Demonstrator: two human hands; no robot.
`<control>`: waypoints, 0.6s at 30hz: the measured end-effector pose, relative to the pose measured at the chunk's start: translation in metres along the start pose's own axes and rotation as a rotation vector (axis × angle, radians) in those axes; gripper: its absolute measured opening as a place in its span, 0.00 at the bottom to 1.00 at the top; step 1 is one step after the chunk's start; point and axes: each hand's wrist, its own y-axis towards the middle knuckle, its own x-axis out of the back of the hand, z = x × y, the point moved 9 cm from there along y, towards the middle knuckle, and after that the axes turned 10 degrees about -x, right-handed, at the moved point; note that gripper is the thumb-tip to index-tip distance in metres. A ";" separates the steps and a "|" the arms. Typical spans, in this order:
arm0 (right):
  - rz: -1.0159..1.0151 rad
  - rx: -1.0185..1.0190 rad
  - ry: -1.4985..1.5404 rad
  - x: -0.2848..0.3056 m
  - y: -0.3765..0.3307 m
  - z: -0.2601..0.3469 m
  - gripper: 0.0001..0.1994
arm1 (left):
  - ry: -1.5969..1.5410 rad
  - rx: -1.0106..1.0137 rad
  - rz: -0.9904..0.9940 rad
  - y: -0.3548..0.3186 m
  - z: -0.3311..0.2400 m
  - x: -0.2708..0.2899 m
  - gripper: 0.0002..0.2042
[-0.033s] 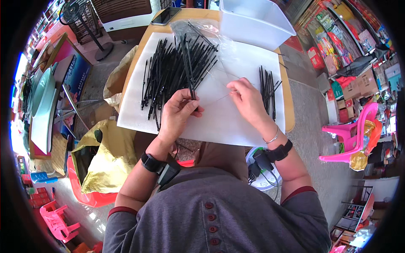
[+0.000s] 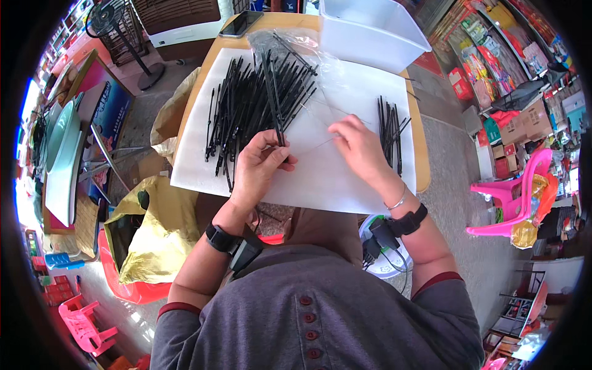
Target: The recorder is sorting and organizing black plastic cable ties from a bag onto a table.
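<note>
My left hand point(image 2: 261, 161) is closed round the lower ends of a few thin black rods point(image 2: 275, 102), which stand up from the fingers at a slight tilt. Just beyond it, a big heap of similar black rods point(image 2: 237, 114) lies on a white sheet point(image 2: 320, 179). To the right, my right hand point(image 2: 356, 143) has its thumb and fingertips pinched together. A fine thread-like strand point(image 2: 317, 148) runs from those fingertips toward the left hand; its exact kind is unclear. Beside the right hand lies a smaller bunch of black rods point(image 2: 390, 129).
A clear plastic bag point(image 2: 330, 65) lies behind the heap. At the table's far end are a translucent bin point(image 2: 373, 37) and a phone point(image 2: 242, 23). A yellow sack point(image 2: 163, 234) stands left of me, a pink chair point(image 2: 515, 197) to the right.
My right hand has shifted very slightly to the left. The left hand and the rods look the same.
</note>
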 end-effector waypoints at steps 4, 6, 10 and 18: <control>0.122 0.160 -0.228 -0.014 0.005 0.008 0.04 | 0.014 0.012 0.002 0.001 0.002 0.000 0.07; 0.134 0.212 -0.254 -0.011 0.007 0.012 0.04 | 0.037 0.017 0.011 0.000 0.004 0.001 0.07; 0.193 0.272 -0.294 0.007 0.004 0.026 0.03 | 0.034 0.019 0.005 -0.001 0.005 0.002 0.08; 0.622 -0.211 0.550 0.021 -0.013 0.013 0.08 | 0.063 0.029 -0.013 -0.001 -0.002 0.001 0.05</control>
